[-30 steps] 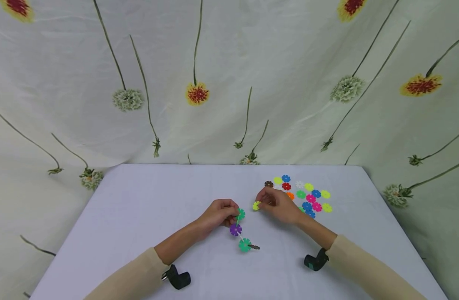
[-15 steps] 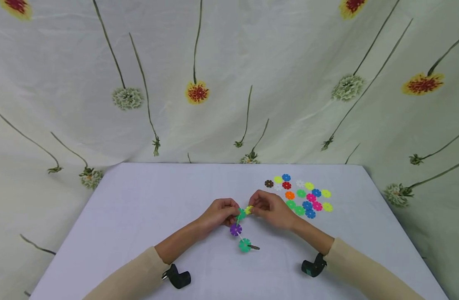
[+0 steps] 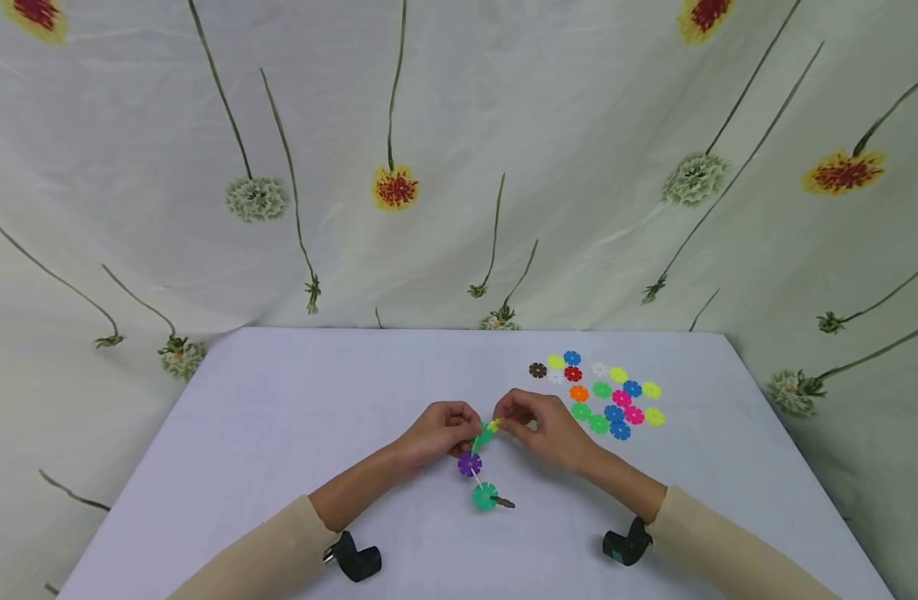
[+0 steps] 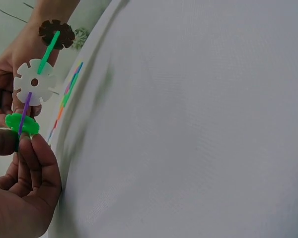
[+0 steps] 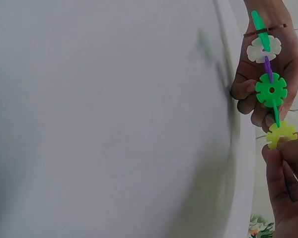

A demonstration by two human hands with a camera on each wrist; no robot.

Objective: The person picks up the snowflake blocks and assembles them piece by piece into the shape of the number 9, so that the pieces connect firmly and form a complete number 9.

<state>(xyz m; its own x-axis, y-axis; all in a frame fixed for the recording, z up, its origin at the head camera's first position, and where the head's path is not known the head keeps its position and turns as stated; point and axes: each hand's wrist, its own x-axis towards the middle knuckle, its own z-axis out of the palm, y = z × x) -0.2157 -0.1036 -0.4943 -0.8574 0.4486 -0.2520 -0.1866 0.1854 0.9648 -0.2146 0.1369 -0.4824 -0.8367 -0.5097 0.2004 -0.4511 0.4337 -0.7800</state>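
Observation:
Both hands meet over the table on a chain of notched plastic discs, slotted into one another. My left hand (image 3: 438,437) pinches the upper end of the chain at a green disc (image 3: 483,434). From there hang a purple disc (image 3: 470,464), a white disc (image 4: 35,82) seen edge-on from the head, another green disc (image 3: 485,497) and a brown disc (image 4: 57,34) at the bottom. My right hand (image 3: 541,429) pinches a yellow disc (image 5: 281,133) between thumb and fingers, its edge right at the green disc in the left fingers.
Loose discs lie in a cluster at the back right, among them an orange disc (image 3: 579,393), a brown disc (image 3: 537,370), a red disc (image 3: 573,373) and several blue, pink and yellow ones. A white cloth covers the table (image 3: 316,383). Behind it hangs a flowered curtain (image 3: 444,100).
My right hand has moved left from beside the cluster, bringing the yellow disc against the chain's upper green disc. The left hand stays nearly in place; the chain's lower end has swung slightly.

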